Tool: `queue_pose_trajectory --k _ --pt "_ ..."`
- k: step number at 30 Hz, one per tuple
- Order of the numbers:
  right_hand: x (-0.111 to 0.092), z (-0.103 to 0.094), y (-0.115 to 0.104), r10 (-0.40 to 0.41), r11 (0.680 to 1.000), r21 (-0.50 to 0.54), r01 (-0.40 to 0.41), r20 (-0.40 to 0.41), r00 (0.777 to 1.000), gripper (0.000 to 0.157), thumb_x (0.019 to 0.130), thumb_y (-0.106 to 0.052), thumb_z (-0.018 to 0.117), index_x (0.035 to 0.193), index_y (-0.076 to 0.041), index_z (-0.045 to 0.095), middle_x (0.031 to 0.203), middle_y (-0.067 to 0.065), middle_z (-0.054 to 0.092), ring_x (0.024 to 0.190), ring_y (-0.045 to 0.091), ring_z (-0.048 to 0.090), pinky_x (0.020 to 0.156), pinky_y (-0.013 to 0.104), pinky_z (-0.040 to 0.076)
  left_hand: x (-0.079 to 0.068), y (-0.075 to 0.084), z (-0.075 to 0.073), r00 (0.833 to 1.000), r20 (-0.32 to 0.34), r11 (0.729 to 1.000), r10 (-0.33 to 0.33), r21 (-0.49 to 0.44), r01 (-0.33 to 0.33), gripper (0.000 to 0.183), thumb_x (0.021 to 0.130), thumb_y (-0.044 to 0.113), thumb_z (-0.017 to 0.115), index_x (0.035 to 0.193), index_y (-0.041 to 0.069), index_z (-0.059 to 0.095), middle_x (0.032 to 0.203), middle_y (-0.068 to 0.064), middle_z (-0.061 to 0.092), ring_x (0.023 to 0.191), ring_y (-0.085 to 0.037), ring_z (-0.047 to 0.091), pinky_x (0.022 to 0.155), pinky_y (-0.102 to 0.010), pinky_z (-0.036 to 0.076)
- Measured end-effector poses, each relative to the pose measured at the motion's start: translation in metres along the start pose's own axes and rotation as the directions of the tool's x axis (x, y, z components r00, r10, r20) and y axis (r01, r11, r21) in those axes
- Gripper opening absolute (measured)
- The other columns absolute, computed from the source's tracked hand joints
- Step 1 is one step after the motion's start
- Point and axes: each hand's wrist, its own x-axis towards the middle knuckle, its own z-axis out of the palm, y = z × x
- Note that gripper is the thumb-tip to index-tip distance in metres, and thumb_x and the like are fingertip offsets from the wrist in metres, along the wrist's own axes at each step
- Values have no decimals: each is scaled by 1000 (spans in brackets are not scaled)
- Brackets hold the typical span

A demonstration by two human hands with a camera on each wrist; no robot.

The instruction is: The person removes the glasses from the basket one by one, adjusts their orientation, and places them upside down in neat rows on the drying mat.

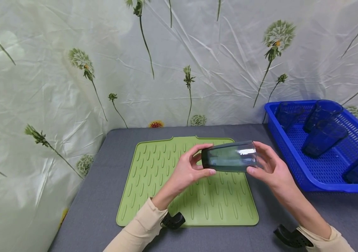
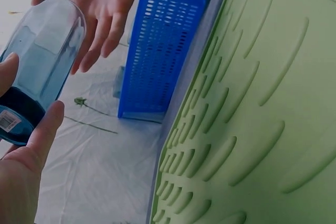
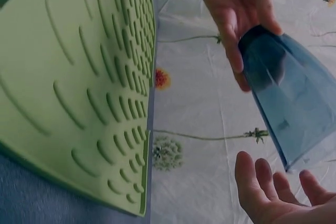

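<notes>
A blue-grey tinted drinking glass (image 1: 229,156) is held on its side above a green ribbed mat (image 1: 153,189). My left hand (image 1: 188,168) grips it by the dark, thick base, thumb on one side and fingers on the other. In the left wrist view a small barcode sticker (image 2: 8,121) shows on the underside. At the open rim is my right hand (image 1: 268,164). Its fingers (image 3: 252,179) are spread and gently bent around the mouth, not closed on the glass; whether the thumb touches the rim I cannot tell.
To the right stands a blue perforated plastic basket (image 1: 308,175) with several similar glasses (image 1: 323,138) in it. A grey cloth (image 1: 97,196) covers the table. Behind hangs a pale sheet (image 1: 153,98) printed with dandelions.
</notes>
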Motion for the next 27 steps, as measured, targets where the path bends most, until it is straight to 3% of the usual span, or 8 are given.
queue_pose_trajectory --k 14,20,27 --pt "7 -17 10 -109 994 -7 110 89 990 68 87 20 58 147 -2 35 141 14 45 127 17 49 99 26 48 -3 4 -9 998 -43 999 42 11 -42 68 78 -13 73 139 6 50 136 -17 46 114 -34 59 84 -42 57" --pt "9 -24 15 -130 991 -6 130 83 988 68 87 21 57 147 0 33 142 18 44 128 23 47 101 28 46 -4 5 -12 995 -52 994 89 66 -86 67 78 -10 74 138 7 51 134 -16 50 119 -30 54 90 -43 55" --pt "10 -27 19 -117 989 -80 121 50 992 69 87 18 61 147 -2 34 142 14 45 129 22 45 100 22 45 -4 8 -17 993 -79 993 90 80 -84 65 77 -9 75 137 7 52 132 -16 52 120 -30 54 93 -42 53"
